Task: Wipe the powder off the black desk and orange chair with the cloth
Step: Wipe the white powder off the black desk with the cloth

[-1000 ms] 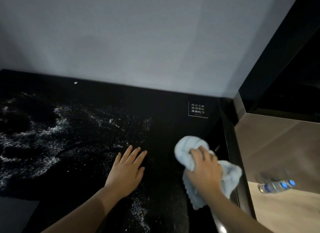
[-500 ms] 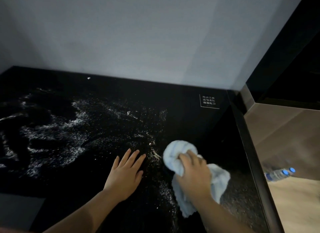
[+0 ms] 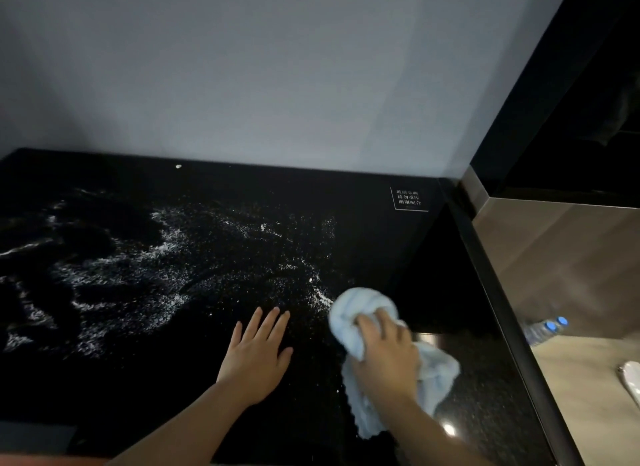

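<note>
The pale blue cloth (image 3: 360, 309) is gripped in a bunch by the right hand (image 3: 384, 353), whose fingers are curled over it. It is pressed onto the black desk (image 3: 398, 257) in the lower right of the frame, at the right fringe of the powder (image 3: 166, 243). The left hand (image 3: 258, 358) is laid flat on the desk just left of the cloth, fingers straight, with nothing held.

The strip of desk to the right of the cloth, up to the small printed label (image 3: 408, 198), is seen nearly free of powder, so that part is judged done. Much is left: white streaks and patches are spread across the middle and left of the frame (thickest toward the left edge), and one speck (image 3: 178, 166) is seen by the wall (image 3: 277, 67). The orange chair is not clearly shown, so its state cannot be told.
</note>
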`<action>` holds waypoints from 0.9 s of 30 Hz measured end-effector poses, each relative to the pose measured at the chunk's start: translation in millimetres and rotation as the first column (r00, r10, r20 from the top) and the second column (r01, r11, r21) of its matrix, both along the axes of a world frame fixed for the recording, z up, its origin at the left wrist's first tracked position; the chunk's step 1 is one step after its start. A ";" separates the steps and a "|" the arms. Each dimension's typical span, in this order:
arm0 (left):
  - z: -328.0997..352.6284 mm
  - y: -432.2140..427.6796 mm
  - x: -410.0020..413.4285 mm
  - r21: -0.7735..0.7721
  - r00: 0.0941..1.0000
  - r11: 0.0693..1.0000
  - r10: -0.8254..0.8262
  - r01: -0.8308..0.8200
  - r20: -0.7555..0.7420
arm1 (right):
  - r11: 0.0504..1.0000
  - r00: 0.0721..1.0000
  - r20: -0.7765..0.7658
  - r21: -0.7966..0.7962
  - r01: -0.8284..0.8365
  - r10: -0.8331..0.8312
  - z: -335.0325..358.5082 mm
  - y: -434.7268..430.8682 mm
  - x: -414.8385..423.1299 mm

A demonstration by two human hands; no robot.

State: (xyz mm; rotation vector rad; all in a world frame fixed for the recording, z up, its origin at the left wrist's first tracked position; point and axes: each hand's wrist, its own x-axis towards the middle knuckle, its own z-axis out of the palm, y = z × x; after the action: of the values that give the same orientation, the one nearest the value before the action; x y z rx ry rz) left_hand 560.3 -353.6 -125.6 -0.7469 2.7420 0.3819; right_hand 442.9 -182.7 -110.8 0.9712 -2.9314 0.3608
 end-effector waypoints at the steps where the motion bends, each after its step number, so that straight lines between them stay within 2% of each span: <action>1: 1.6 -0.1 1.4 0.013 1.000 1.000 -0.001 0.001 0.000 | 0.998 0.999 0.035 -0.059 -0.033 0.036 2.8 -7.8 9.8; 3: 3.5 -0.4 5.9 0.038 1.000 0.999 -0.014 0.013 0.004 | 0.987 0.994 0.082 -0.152 -0.054 0.067 12.6 -9.2 7.3; 5: 3.8 -1.3 11.5 0.043 0.999 0.998 -0.044 0.043 0.017 | 0.982 0.999 0.014 -0.185 0.032 -0.030 21.8 10.2 -14.2; 8: 3.2 -1.3 16.1 0.021 0.996 0.997 -0.081 0.081 0.033 | 0.963 0.959 -0.094 0.000 0.268 -0.267 22.1 78.9 -51.7; 12: 2.3 6.2 21.0 0.033 0.997 0.997 -0.067 0.065 0.041 | 0.903 0.906 -0.018 0.084 0.422 -0.422 8.3 138.7 -42.0; 14: 2.3 10.8 24.4 0.029 0.997 0.998 -0.062 0.061 0.050 | 0.915 0.919 -0.019 0.078 0.395 -0.394 6.8 124.1 -20.8; 18: 7.4 22.8 25.5 0.076 0.997 0.997 -0.016 0.010 0.075 | 0.972 0.972 0.033 -0.003 0.235 -0.235 15.5 72.4 24.5; 22: 13.6 32.5 24.4 0.094 0.993 0.995 0.021 -0.032 0.116 | 1.000 0.998 0.059 -0.018 -0.021 0.022 18.4 47.7 50.5; 24: 18.4 31.8 21.0 0.144 0.991 0.988 0.038 -0.057 0.130 | 0.990 0.987 0.075 -0.042 -0.138 0.141 15.8 67.7 31.1; 25: 20.1 30.9 19.6 0.180 0.990 0.981 0.050 -0.074 0.134 | 0.991 0.992 0.036 -0.062 -0.122 0.125 13.8 85.5 15.0; 27: 20.3 32.0 21.1 0.207 0.989 0.975 0.058 -0.086 0.139 | 0.994 0.995 -0.005 -0.054 0.100 -0.100 11.5 124.5 -19.0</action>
State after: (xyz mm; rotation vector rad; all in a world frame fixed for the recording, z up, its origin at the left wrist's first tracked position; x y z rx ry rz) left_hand 581.4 -321.6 -105.3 -0.7862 2.5063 0.6072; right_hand 423.9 -58.3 -99.3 0.8142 -2.9329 0.4281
